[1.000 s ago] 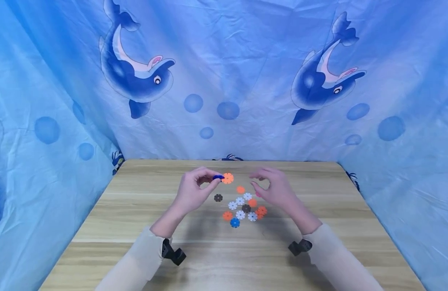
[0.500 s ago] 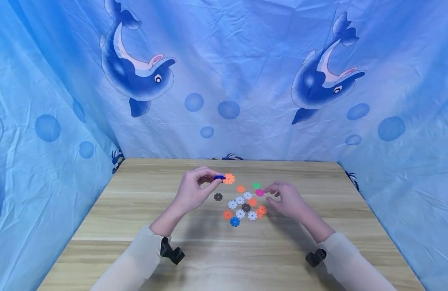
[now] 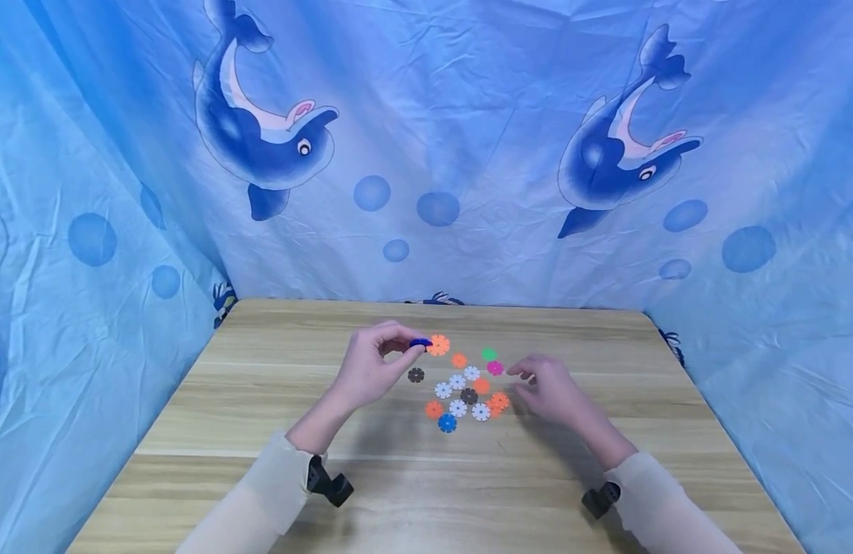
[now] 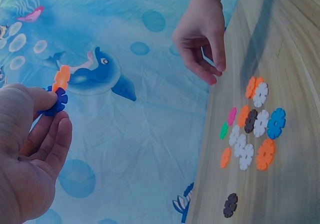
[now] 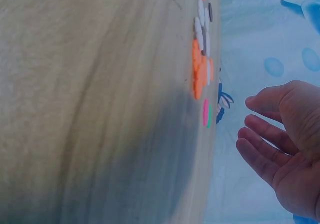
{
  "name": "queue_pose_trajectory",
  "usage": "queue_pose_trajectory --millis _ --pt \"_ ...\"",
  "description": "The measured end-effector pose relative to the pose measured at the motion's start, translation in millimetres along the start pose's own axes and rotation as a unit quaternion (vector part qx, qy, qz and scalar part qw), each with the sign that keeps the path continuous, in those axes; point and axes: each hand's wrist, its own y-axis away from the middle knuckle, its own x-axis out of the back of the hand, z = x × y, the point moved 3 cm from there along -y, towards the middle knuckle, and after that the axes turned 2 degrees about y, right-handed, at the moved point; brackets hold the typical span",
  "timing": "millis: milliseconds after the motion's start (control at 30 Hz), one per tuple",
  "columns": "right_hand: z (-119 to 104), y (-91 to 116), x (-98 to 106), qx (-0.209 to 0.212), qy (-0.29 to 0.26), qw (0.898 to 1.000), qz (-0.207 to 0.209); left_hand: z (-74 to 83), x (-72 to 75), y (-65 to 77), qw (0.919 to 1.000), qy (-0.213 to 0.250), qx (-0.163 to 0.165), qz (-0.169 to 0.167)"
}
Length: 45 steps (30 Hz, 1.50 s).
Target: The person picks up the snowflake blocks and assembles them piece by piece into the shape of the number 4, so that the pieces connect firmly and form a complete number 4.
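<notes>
My left hand (image 3: 374,368) pinches a dark blue notched plastic disc (image 4: 61,102) between thumb and fingers above the table. An orange notched disc (image 3: 438,345) is joined to the blue one and sticks out beyond the fingertips. My right hand (image 3: 554,391) hovers at the right side of the loose discs, its fingers relaxed and holding nothing. Closest to its fingertips in the head view is a pink disc (image 3: 494,368), with a green disc (image 3: 489,354) just behind. In the right wrist view the thumb and fingers stand apart.
Several white, orange and brown discs lie in a loose cluster on the wooden table (image 3: 426,492), with a light blue disc (image 3: 447,422) at the near side. A lone brown disc (image 3: 415,375) lies to the left. A blue dolphin-print curtain (image 3: 440,138) rises behind the table.
My right hand has drawn back to the right and toward me from over the discs, uncovering the pink and green ones. The left hand stays nearly still with its joined discs.
</notes>
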Motion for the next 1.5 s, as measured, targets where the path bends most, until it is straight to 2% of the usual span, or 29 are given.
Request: queue_pose_trajectory --millis 200,533,833,1067,1500 --pt "8 4 -7 -0.025 0.005 1.0 -0.016 -3.5 -0.6 2.0 0.9999 -0.006 0.01 -0.002" --pt "12 6 -12 -0.033 0.008 0.999 -0.022 -3.5 -0.5 2.0 0.9999 -0.003 -0.004 -0.01" --pt "10 6 -19 -0.02 0.019 0.999 -0.037 -2.9 -2.1 2.8 0.9998 0.003 -0.002 -0.018" --pt "0 5 -26 0.011 0.01 0.999 -0.051 -2.1 -3.5 3.8 0.9997 0.007 -0.006 -0.021" --pt "-4 2 -41 0.017 0.001 0.998 -0.067 -2.2 -8.2 5.6 0.9996 0.007 -0.007 -0.026"
